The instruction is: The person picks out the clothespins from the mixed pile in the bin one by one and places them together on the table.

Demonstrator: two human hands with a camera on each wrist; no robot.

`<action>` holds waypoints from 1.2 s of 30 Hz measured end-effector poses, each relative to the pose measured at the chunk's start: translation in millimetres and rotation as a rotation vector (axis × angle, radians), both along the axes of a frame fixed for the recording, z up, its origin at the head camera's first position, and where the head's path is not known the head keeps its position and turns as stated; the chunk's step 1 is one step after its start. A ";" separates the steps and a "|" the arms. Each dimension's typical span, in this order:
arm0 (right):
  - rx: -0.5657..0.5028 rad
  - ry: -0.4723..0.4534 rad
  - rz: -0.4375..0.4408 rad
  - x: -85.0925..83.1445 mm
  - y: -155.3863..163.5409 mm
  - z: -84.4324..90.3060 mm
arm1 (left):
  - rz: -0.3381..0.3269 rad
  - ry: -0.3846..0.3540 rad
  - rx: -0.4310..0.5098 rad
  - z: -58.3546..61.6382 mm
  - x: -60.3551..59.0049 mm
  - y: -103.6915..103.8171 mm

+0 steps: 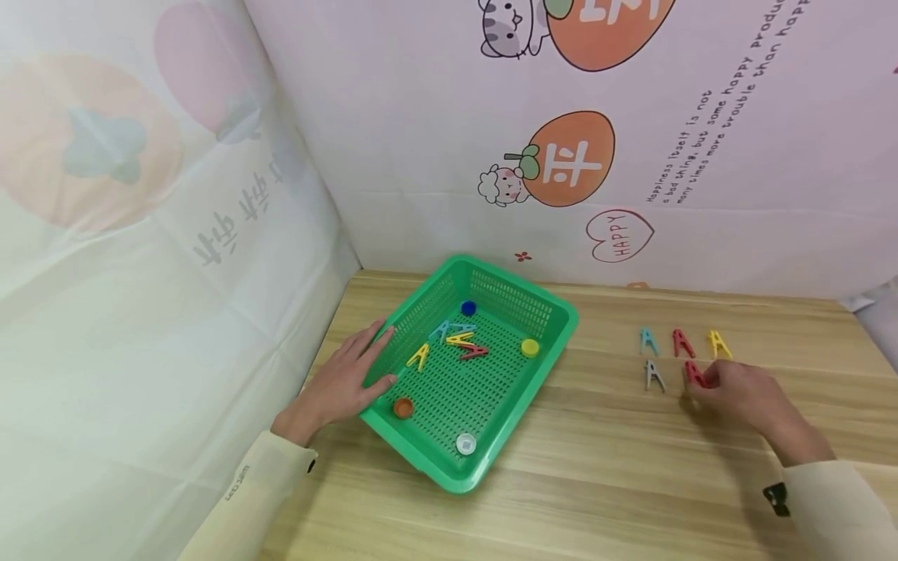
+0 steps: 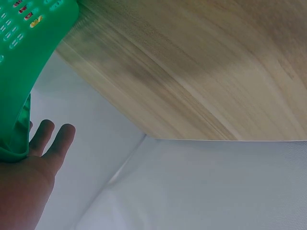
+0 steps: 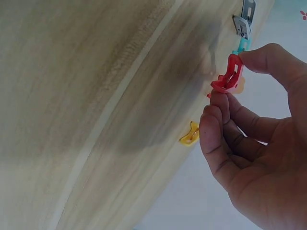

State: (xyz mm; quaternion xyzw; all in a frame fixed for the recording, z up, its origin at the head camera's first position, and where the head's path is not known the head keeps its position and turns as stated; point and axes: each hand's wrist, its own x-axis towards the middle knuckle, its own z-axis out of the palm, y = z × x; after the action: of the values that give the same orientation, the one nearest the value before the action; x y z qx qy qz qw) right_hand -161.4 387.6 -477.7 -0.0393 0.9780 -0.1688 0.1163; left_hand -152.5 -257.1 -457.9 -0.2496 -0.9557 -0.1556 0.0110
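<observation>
A green basket sits on the wooden table and holds several coloured clothes pegs and bottle caps. My left hand rests flat against the basket's left rim, fingers straight. On the right, my right hand pinches a red peg between thumb and fingers, just above the table. Beside it lie a blue peg, a red peg, a yellow peg and a grey peg in two rows.
Printed cloth walls close the table at the back and left. In the basket lie a blue cap, a yellow cap, an orange cap and a white cap. Bare wood lies between the basket and the pegs.
</observation>
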 end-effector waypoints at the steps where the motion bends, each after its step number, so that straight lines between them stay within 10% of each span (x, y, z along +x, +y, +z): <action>1: -0.005 -0.008 0.000 -0.5 0.0 -1.2 | 0.000 0.001 0.000 0.0 0.0 0.0; 36: -0.027 -0.060 -0.049 -0.2 1.0 -0.4 | 0.009 -0.023 -0.007 1.9 0.6 0.4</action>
State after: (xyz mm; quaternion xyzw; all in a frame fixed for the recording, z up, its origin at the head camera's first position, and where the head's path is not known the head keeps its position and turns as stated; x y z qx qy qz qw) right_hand -161.6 388.7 -478.1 -0.0117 0.9724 -0.1860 0.1407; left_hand -151.9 -256.7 -456.0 -0.2434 -0.9575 -0.1549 0.0000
